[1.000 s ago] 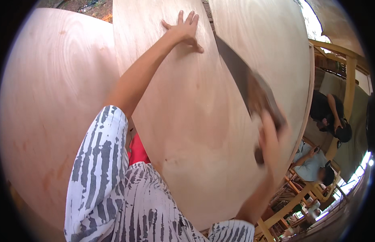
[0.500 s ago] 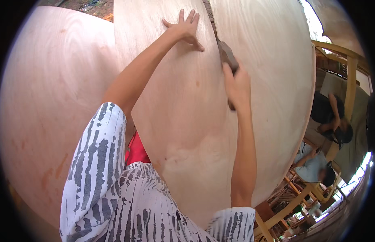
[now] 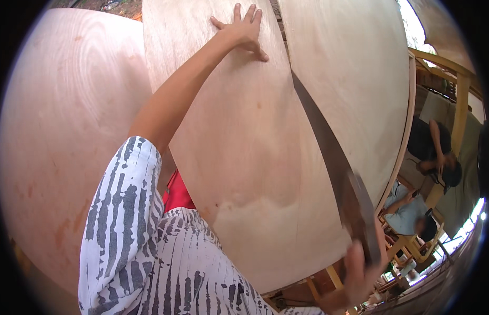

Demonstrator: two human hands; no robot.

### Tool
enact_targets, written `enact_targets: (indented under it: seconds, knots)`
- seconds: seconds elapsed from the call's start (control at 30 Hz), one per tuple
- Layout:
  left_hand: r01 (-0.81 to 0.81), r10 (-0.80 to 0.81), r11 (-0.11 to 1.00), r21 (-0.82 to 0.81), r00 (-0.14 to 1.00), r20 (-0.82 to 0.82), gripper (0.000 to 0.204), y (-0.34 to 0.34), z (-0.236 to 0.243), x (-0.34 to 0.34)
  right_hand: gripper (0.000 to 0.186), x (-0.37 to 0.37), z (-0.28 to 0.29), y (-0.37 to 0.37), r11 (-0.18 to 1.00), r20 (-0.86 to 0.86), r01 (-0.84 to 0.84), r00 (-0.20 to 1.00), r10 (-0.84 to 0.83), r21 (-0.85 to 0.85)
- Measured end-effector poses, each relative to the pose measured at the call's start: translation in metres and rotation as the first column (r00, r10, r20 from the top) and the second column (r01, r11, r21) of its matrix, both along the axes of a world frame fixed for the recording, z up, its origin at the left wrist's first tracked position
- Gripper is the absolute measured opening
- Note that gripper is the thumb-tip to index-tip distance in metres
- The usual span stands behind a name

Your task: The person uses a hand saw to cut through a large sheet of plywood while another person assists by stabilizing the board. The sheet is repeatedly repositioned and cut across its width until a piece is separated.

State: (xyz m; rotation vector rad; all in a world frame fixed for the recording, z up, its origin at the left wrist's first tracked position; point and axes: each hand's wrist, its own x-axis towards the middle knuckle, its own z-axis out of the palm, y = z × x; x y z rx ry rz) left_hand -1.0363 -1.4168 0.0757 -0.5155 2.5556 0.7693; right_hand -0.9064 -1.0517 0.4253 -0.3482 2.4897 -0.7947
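My left hand [image 3: 243,33] lies flat near the far end of a pale plywood sheet [image 3: 239,131], its fingers spread. In my right hand [image 3: 357,270], blurred by motion at the lower right, is the dark wooden handle of a hand saw [image 3: 326,134]. The long brown blade runs up and to the left. Its far end sits in the cut line, where a narrow gap separates the sheet from the plywood on the right [image 3: 354,94].
Another plywood sheet [image 3: 76,136] spreads at the left. Two people, one in a dark top [image 3: 425,139] and one in a light blue top [image 3: 404,212], are at the right beside a yellowish wooden frame [image 3: 461,105]. Something red [image 3: 177,193] shows by my waist.
My right hand has drawn the saw back toward me and to the right, baring most of the blade. My left hand stays pressed on the sheet.
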Motion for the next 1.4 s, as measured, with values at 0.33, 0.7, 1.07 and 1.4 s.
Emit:
enact_targets:
  seconds: [0.33, 0.7, 1.07, 1.4]
  knots:
    - [-0.028, 0.028, 0.999, -0.042, 1.000, -0.003, 0.149, -0.005, -0.038, -0.006, 0.047, -0.089, -0.157, -0.093, 0.992, 0.105, 0.071, 0.991, -0.081, 0.103]
    - [0.015, -0.014, 1.000, -0.015, 0.999, 0.051, 0.154, 0.000, 0.007, -0.006, 0.055, -0.028, -0.063, -0.010, 0.987, 0.052, 0.155, 0.986, -0.158, 0.047]
    - [-0.064, 0.055, 0.994, -0.093, 0.994, -0.091, 0.147, -0.004, -0.038, -0.003, 0.053, -0.060, -0.125, -0.039, 0.995, 0.053, 0.094, 0.994, -0.096, 0.036]
    - [0.034, -0.095, 0.967, -0.254, 0.968, -0.232, 0.153, 0.076, -0.040, 0.060, 0.053, -0.006, -0.072, 0.022, 0.983, 0.039, 0.182, 0.982, -0.183, 0.005]
